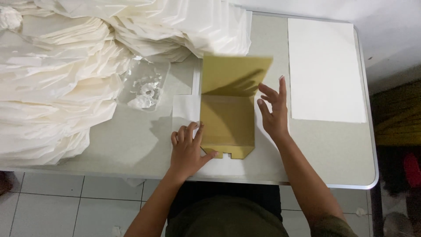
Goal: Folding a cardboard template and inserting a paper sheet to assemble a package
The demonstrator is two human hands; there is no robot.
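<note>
On the surface (131, 145), the folded card (227, 120) lies centre; paper heap (66, 74) at ten o'clock, flat sheet (324, 70) at two, left hand (187, 149) at seven, right hand (274, 112) at three.

Two hands work at one table (131, 145): the left hand (187, 149) and the right hand (274, 112). One gold card (228, 118) lies between them, folded into two panels, one flat and one raised. One white sheet (186, 107) shows under it. One white stack (324, 70) lies to the right. One large heap of white paper (66, 79) fills the left, its sheets too many to count. One clear bag (147, 85) holds white scraps.
</note>
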